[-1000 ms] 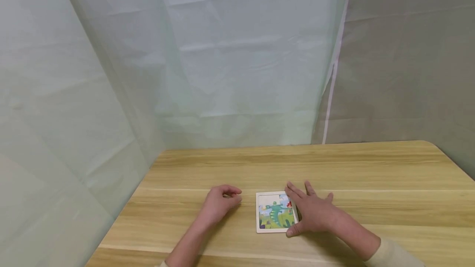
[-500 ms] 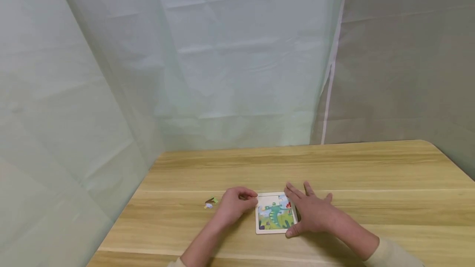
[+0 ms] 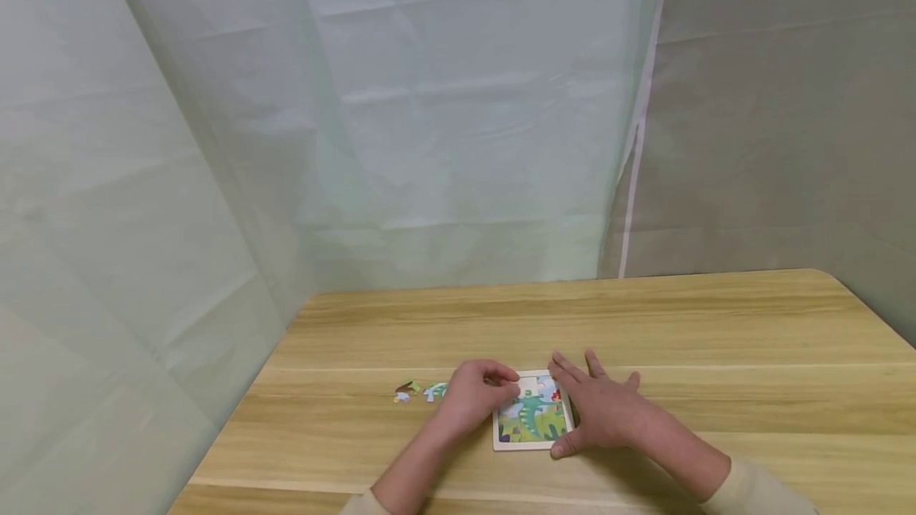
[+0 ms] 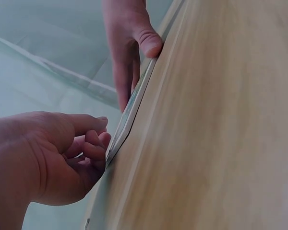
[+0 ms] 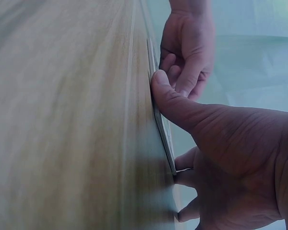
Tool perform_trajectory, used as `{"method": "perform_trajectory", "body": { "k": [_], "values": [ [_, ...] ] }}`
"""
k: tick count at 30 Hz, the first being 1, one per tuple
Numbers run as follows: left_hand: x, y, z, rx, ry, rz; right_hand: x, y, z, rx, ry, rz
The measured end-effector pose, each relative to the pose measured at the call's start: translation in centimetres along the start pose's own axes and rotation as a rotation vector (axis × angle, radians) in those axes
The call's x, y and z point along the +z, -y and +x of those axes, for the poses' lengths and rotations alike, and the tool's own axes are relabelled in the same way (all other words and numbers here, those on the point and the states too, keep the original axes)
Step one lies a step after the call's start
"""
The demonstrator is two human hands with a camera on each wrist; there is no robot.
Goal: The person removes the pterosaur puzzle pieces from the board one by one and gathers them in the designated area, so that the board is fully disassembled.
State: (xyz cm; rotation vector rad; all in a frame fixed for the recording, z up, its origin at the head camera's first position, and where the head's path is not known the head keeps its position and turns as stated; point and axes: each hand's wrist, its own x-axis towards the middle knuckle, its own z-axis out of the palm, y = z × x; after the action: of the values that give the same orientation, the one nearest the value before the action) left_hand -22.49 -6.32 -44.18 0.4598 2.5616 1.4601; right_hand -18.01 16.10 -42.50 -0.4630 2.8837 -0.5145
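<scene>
A square picture puzzle in a pale frame lies on the table, with a green dinosaur printed on it. Bare backing shows in its upper part. My left hand is over the frame's upper left corner, thumb and forefinger pinched together. A puzzle piece seems to be between those fingertips, mostly hidden by them. With straight, spread fingers, my right hand rests along the puzzle's right side, the thumb on the near edge and fingertips at the far corner.
Loose puzzle pieces lie left of the frame; another green and white piece is partly covered by my left hand. The wood-grain table runs back to hanging pale sheets.
My left hand has moved right, from beside the puzzle to above its upper left corner, uncovering loose pieces behind it. My right hand has stayed in place.
</scene>
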Motion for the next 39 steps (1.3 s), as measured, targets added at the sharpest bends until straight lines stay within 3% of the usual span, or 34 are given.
{"method": "perform_trajectory", "body": {
  "k": [22, 39],
  "values": [
    [1.5, -1.9, 0.3, -0.078, 0.036, 0.017, -0.2, 0.1, 0.1, 0.009, 0.012, -0.011],
    [1.9, -3.3, 0.1, -0.142, 0.098, -0.054, -0.2, 0.0, 0.1, -0.002, -0.002, -0.007]
  ]
}}
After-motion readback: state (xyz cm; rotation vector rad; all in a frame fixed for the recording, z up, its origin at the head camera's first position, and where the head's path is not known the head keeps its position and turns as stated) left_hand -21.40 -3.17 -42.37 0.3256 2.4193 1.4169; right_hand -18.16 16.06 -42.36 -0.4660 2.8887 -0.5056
